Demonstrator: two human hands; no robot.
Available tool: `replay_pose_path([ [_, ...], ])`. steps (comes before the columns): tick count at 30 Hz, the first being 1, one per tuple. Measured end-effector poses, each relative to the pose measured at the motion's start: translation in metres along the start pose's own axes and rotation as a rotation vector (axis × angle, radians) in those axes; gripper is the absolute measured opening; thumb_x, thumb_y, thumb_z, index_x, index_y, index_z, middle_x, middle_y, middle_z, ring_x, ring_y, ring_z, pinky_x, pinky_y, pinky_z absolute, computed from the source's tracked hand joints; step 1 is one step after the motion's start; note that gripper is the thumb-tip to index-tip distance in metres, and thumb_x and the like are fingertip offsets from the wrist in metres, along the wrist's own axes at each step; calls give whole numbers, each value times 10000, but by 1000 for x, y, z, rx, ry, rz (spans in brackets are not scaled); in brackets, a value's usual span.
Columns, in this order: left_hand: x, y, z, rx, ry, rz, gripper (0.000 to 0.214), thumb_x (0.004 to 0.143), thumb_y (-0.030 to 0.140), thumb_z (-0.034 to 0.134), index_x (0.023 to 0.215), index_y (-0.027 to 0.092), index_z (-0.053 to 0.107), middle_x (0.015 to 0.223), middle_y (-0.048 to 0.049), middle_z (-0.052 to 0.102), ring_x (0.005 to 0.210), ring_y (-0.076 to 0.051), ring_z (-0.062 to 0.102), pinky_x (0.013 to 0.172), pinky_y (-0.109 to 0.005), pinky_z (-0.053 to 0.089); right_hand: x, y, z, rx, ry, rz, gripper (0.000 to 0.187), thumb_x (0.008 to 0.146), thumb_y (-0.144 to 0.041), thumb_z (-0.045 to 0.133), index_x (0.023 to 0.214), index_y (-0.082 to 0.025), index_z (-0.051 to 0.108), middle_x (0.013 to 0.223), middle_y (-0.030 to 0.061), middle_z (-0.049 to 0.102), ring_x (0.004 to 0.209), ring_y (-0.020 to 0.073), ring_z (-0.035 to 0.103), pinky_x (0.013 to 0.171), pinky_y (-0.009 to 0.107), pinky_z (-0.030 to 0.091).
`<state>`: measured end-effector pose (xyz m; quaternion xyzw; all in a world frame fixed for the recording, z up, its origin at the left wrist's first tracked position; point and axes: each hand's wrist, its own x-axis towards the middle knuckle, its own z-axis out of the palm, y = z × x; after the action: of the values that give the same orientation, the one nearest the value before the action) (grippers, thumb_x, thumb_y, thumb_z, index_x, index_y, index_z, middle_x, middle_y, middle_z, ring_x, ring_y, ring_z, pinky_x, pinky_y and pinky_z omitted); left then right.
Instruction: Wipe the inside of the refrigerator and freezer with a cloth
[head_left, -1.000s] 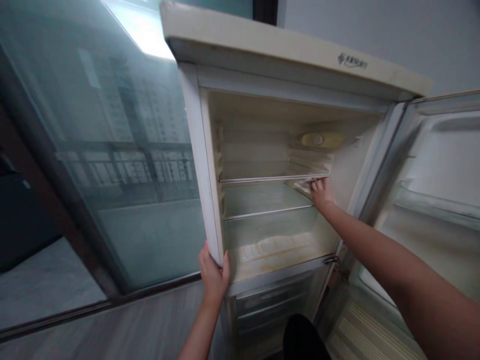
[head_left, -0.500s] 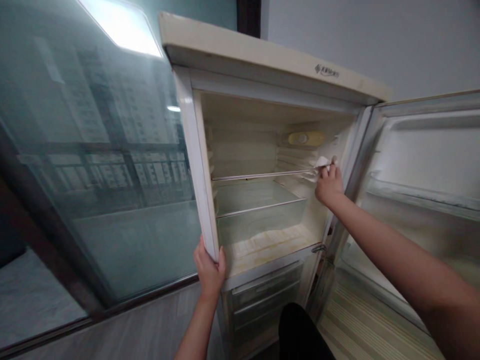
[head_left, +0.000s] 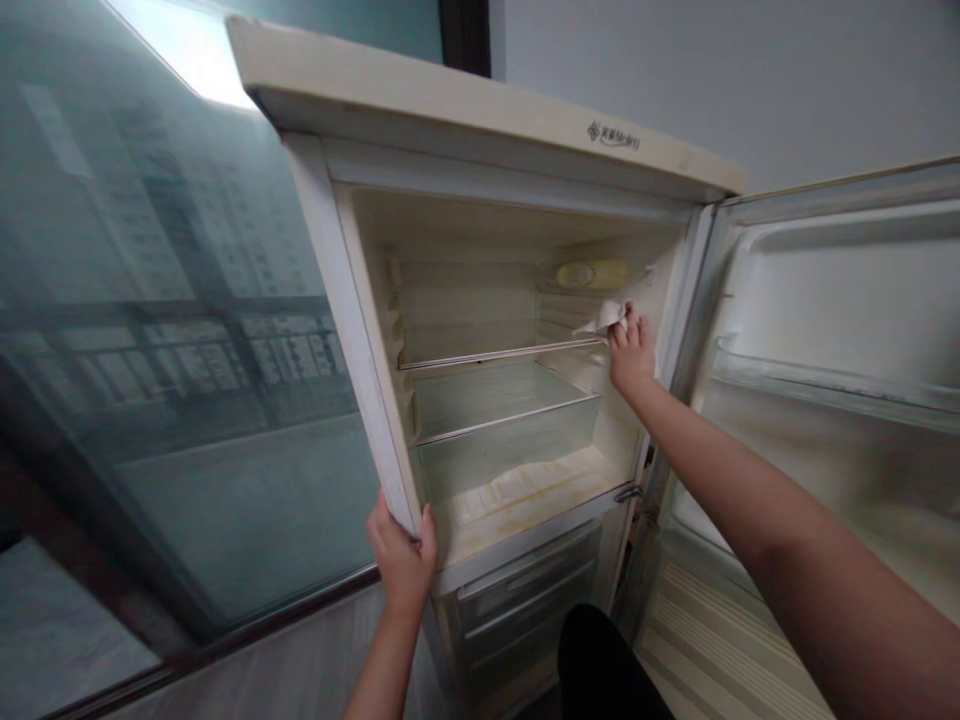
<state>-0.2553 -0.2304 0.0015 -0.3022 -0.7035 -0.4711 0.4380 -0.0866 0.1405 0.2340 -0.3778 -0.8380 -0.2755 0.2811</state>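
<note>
Bright light on the greenish glass here, dark frame alongside, grey floor below, pale wall right!

left arm angled up | left fingers curled | right arm outstretched | right fingers bent

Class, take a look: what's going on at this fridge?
A person's right hand holds a crumpled white cloth or tissue at the right end of the upper shelf. The left hand grips the left front edge of the refrigerator. Its upper door stands open on the right.
</note>
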Motion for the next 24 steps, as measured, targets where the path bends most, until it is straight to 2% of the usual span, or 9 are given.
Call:
replay_pose_path([
  [6,0,-1,1,18,10,5,723,925,420,584,1482,37,327,1297,-261,530,1189,-345,518,1002,-512,450,3,0,6,-10,13,-70,552,996,-138,206,1468,21,445,1505,213,454,1510,346,214,1231,523,148],
  [10,-1,3,0,-14,7,-26,696,916,391,598,1474,63,344,1279,-236,538,1179,-326,524,997,-494,457,9,-4,4,21,-5,-122,531,995,-117,222,1421,51,491,1464,226,491,1465,347,292,1221,485,178],
  [12,-1,4,-1,-28,10,-40,685,915,378,603,1475,79,345,1280,-226,537,1188,-320,525,1002,-487,457,11,-13,-1,60,-51,-103,499,979,-99,256,1342,55,561,1383,254,549,1377,354,418,1170,488,273],
  [15,-3,5,0,-12,17,-20,691,925,342,601,1501,98,308,1301,-225,527,1207,-314,517,1009,-481,456,12,-38,-18,199,-106,3,426,959,-113,318,1226,31,617,1230,284,617,1191,353,575,1005,459,436],
  [18,-4,6,0,5,18,1,704,930,321,599,1518,101,281,1298,-225,524,1205,-313,514,1007,-479,457,14,-76,-42,547,-26,-20,390,1002,-233,325,1110,-33,643,1127,250,657,1087,312,615,950,412,461],
  [20,-4,6,-1,3,14,-2,706,931,317,598,1523,108,274,1302,-221,519,1206,-311,512,1011,-479,456,16,-111,-61,947,34,-121,475,1043,-375,259,1043,-96,642,1025,172,682,992,255,627,922,372,477],
  [22,-4,6,-1,1,11,-11,701,932,315,597,1522,113,278,1307,-219,515,1208,-309,512,1012,-478,457,17,-155,-85,1417,64,-225,601,1038,-548,169,1077,-151,618,967,102,676,923,214,622,873,349,506],
  [24,-4,6,-2,4,7,-16,692,932,321,596,1516,114,290,1302,-216,518,1205,-309,515,1006,-477,462,19,-204,-115,1759,95,-306,710,988,-691,123,1172,-186,587,1049,90,665,986,205,621,927,364,507],
])
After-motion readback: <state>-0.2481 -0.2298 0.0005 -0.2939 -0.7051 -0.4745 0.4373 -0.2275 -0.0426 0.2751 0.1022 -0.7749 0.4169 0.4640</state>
